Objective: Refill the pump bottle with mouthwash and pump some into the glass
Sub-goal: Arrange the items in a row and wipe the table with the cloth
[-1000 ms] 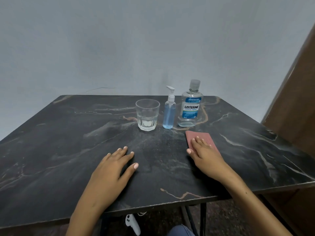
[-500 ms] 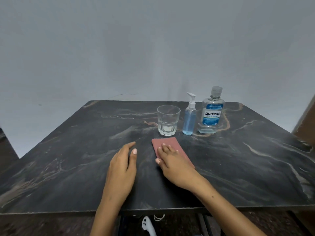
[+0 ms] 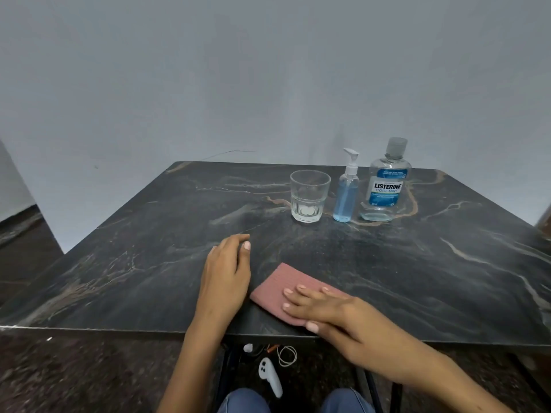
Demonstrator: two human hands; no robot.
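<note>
While nothing on the far side of the table (image 3: 125, 263) is being touched yet, both hands are lying near its front edge. Farthest left, the left hand (image 3: 228, 272) is resting palm down on the dark marble top, fingers loosely curled and closing on nothing; it seems to be waiting, or steadying the person. Just beside it, the pink cloth (image 3: 275, 289) is lying flat near the front edge, and the right hand (image 3: 325, 308) is pressing on it with flat, spread fingers, not pinching it. The cloth is probably being kept close for wiping drips, since liquid is about to be poured.

Further right and toward the back, the three task items are standing upright in a short row, well apart from the hands. The glass (image 3: 308, 196) is sitting on the left, showing what may be a little clear liquid at the bottom. Next to it, the pump bottle (image 3: 346, 195) is holding blue liquid with its pump head screwed on. Rightmost, the mouthwash bottle (image 3: 384, 186) is standing capped. Grouping them close should be keeping the pour and the pumping short. Judging by the closed tops, refilling is not yet starting.
</note>
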